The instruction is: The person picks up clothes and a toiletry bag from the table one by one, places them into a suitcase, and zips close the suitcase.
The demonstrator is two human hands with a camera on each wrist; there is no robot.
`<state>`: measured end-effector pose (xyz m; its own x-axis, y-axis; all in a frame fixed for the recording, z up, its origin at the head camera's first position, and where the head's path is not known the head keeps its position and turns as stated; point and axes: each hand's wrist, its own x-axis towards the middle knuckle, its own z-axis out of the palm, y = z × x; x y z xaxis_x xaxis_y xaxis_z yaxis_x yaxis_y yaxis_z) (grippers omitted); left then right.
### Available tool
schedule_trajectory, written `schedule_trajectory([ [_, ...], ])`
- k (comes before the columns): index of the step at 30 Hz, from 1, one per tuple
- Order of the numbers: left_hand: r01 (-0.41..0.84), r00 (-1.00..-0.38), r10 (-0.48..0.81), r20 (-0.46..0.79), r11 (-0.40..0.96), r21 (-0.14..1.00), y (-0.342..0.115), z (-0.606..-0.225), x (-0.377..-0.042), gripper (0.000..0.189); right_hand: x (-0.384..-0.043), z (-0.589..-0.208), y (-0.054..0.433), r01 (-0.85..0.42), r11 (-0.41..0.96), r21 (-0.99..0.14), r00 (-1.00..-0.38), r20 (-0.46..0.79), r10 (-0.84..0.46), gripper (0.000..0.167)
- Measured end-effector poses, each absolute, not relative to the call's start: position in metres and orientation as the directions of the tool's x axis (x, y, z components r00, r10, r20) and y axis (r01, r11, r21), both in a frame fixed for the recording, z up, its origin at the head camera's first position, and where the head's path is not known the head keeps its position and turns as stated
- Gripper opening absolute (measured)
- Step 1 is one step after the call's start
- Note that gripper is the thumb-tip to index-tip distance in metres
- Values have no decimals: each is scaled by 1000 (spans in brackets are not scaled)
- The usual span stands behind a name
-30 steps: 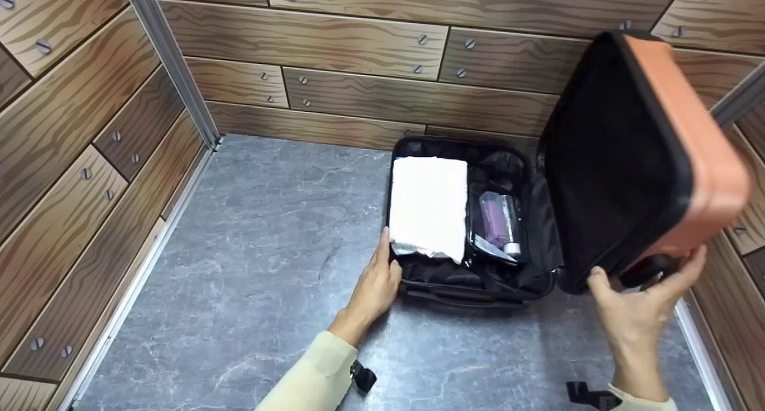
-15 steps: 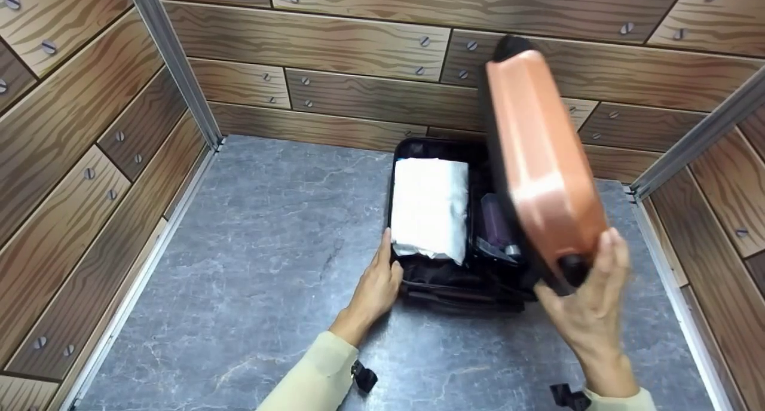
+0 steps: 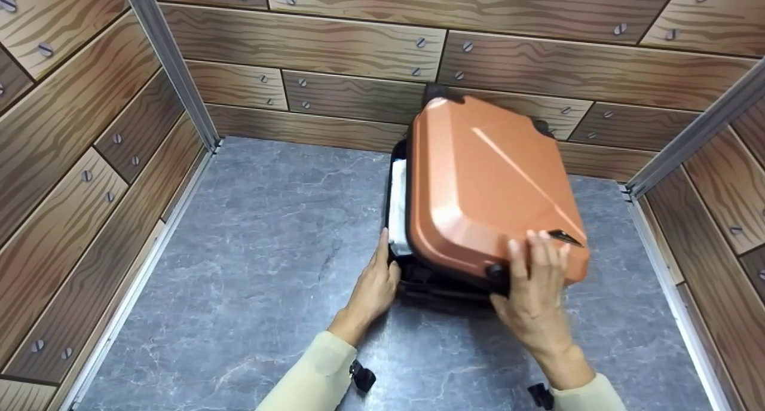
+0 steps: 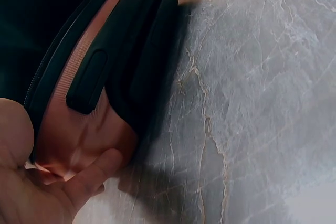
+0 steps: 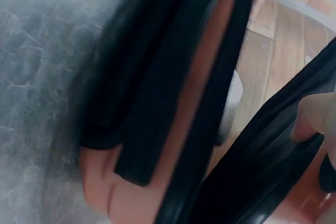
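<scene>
An orange hard-shell suitcase sits on the floor, its lid (image 3: pixel 496 178) tilted partway down over the black-lined base (image 3: pixel 439 287). A strip of white folded material (image 3: pixel 397 211) shows at the base's left side; the other contents are hidden by the lid. My left hand (image 3: pixel 373 288) holds the base's near left corner, thumb and a finger against the shell (image 4: pixel 79 135) in the left wrist view. With fingers on the outer face and the thumb (image 5: pixel 312 116) at the black inner rim, my right hand (image 3: pixel 535 303) grips the lid's near edge.
Grey marbled floor (image 3: pixel 269 267) spreads left and in front of the suitcase. Wood-patterned walls (image 3: pixel 334 88) stand close behind it and on both sides, joined by grey metal corner posts (image 3: pixel 173 64).
The lid has swung from standing upright at the right, leftward and down over the base. My right hand has travelled left with it. My left hand has stayed at the same corner.
</scene>
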<state>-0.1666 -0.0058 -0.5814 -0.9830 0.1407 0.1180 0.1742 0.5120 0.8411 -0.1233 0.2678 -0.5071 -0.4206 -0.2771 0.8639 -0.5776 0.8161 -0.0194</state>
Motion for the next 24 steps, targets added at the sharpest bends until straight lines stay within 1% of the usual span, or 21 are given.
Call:
schedule_trajectory([
  [6,199,-979,136,150,513,835,-7,-582,-166,71,-124,-518,263,-581,814,22,-441,832,-337,103],
  [9,214,-976,137,167,514,830,-7,-583,-165,71,-124,-525,262,-603,797,43,-433,821,-372,99],
  [11,226,-974,143,177,516,826,-7,-584,-166,71,-124,-530,261,-612,789,57,-438,806,-398,99],
  [13,232,-972,149,181,518,823,-7,-584,-166,70,-123,-535,262,-614,786,73,-448,788,-423,102],
  [16,237,-971,160,180,515,823,-7,-584,-167,67,-122,-542,263,-601,794,88,-479,756,-447,110],
  [19,229,-971,171,165,498,836,-9,-585,-167,65,-123,-546,264,-586,804,101,-488,748,-449,113],
  [21,219,-972,178,151,479,850,-11,-586,-167,64,-123,-549,264,-576,810,106,-486,753,-444,110],
  [24,193,-976,181,122,453,870,-15,-586,-168,63,-125,-551,263,-566,817,113,-471,769,-433,97],
])
